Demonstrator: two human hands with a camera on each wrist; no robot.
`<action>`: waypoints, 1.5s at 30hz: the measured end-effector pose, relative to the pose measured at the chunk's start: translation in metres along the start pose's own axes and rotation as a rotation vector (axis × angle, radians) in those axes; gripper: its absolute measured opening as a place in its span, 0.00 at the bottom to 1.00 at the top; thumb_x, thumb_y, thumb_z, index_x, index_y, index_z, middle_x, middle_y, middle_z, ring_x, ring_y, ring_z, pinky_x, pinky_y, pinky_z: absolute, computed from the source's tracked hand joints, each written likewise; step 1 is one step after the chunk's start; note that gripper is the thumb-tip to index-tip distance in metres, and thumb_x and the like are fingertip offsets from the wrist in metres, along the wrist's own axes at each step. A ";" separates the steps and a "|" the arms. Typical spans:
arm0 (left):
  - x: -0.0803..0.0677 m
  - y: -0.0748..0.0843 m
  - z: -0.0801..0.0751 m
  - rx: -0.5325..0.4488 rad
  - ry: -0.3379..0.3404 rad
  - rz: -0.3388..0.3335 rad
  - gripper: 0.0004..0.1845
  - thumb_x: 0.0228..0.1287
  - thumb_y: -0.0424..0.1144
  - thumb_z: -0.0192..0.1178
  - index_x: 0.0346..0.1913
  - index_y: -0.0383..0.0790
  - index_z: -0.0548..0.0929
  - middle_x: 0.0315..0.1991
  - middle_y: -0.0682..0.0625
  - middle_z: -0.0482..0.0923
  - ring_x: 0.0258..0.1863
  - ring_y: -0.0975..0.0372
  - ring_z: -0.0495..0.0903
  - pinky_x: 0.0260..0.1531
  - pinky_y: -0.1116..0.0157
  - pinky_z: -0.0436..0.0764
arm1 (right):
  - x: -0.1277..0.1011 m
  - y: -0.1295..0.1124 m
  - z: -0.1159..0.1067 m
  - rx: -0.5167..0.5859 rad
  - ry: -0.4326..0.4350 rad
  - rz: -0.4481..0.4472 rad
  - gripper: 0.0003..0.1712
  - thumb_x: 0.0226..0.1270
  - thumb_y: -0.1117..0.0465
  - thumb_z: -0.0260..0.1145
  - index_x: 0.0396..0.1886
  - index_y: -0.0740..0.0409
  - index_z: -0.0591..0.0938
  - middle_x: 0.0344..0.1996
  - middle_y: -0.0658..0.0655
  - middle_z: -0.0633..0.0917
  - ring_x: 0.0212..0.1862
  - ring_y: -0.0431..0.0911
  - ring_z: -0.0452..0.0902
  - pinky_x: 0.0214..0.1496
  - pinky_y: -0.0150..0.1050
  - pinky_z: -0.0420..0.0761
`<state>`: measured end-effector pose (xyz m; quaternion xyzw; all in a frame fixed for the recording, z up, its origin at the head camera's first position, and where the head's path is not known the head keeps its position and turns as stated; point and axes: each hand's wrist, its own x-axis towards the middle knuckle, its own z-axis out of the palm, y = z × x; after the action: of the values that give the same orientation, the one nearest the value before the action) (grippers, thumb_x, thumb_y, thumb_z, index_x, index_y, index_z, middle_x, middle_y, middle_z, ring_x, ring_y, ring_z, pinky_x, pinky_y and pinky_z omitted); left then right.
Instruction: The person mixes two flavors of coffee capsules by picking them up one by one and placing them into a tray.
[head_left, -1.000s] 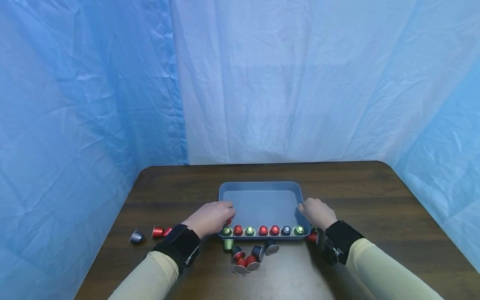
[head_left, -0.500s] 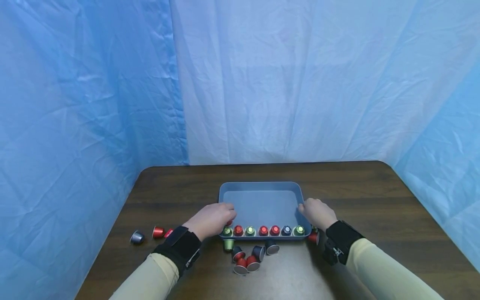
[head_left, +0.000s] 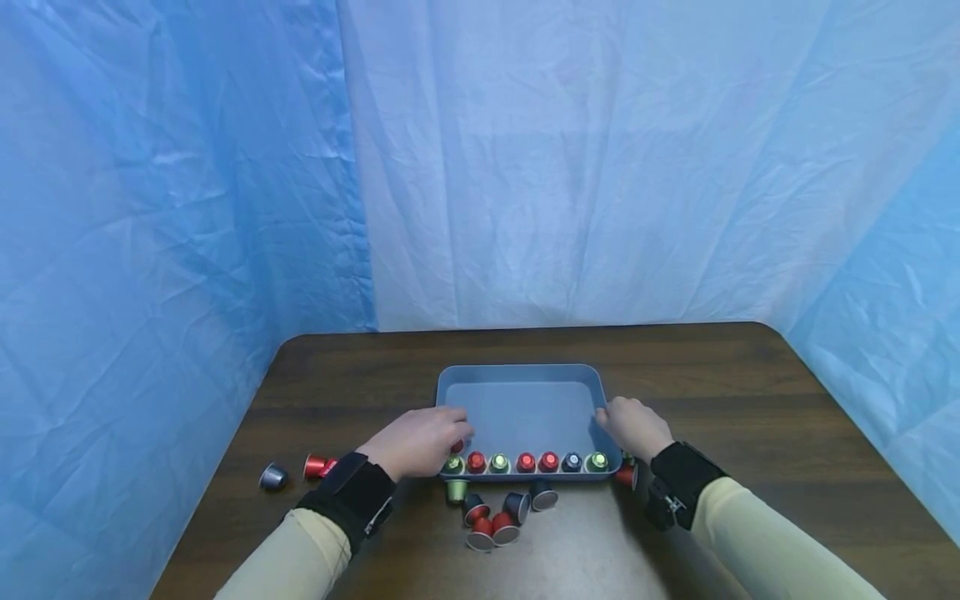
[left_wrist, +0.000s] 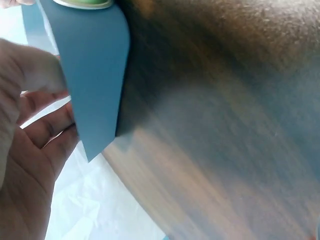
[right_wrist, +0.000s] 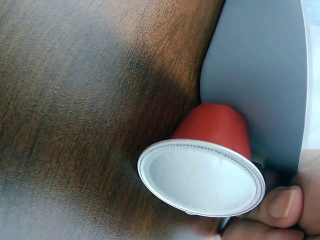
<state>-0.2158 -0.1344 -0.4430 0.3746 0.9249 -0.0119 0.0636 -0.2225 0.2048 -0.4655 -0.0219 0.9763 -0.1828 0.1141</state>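
My left hand [head_left: 420,440] is over the near left part of a grey-blue tray [head_left: 525,408], its fingertips pinching a small red coffee capsule [head_left: 457,447] mostly hidden under them. In the left wrist view the hand [left_wrist: 27,160] reaches past the tray wall [left_wrist: 95,85], which hides the fingertips. At the opposite side, my right hand [head_left: 636,425] grips the tray's right rim, thumb on the inside. The right wrist view has its curled fingers [right_wrist: 280,206] against the outer wall, beside a red capsule [right_wrist: 215,130] lying with its silver lid outward.
Several green, red and dark blue capsules, among them a red one [head_left: 527,462], stand lid down in a row along the tray's near edge. In front lie a green capsule [head_left: 456,491] and several red and dark ones. A dark capsule [head_left: 273,477] and red ones [head_left: 315,467] lie left.
My left hand has come very slightly nearer with the red capsule, and its wrist has shifted a little left. The right hand and the tray stay practically still.
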 end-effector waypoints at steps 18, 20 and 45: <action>-0.042 -0.028 -0.025 0.021 0.266 -0.084 0.16 0.65 0.38 0.70 0.55 0.46 0.87 0.50 0.51 0.85 0.53 0.57 0.83 0.60 0.54 0.79 | 0.004 0.001 0.001 0.002 -0.011 0.001 0.22 0.80 0.55 0.53 0.24 0.58 0.79 0.19 0.54 0.71 0.23 0.47 0.71 0.27 0.42 0.69; -0.050 -0.034 -0.023 0.026 0.283 -0.120 0.16 0.65 0.38 0.69 0.55 0.45 0.87 0.50 0.51 0.85 0.53 0.56 0.83 0.61 0.52 0.78 | 0.004 0.001 0.001 0.002 -0.012 0.004 0.22 0.80 0.54 0.53 0.23 0.58 0.79 0.19 0.54 0.71 0.23 0.47 0.71 0.27 0.42 0.68; -0.111 -0.065 0.001 0.051 0.114 -0.486 0.28 0.63 0.53 0.70 0.59 0.38 0.83 0.51 0.40 0.83 0.47 0.45 0.83 0.46 0.44 0.81 | 0.005 0.003 -0.001 -0.005 -0.022 0.023 0.22 0.80 0.54 0.54 0.24 0.58 0.80 0.18 0.54 0.72 0.23 0.47 0.72 0.27 0.41 0.69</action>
<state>-0.1816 -0.2581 -0.4313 0.1429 0.9893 -0.0290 -0.0029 -0.2274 0.2072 -0.4670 -0.0128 0.9756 -0.1786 0.1271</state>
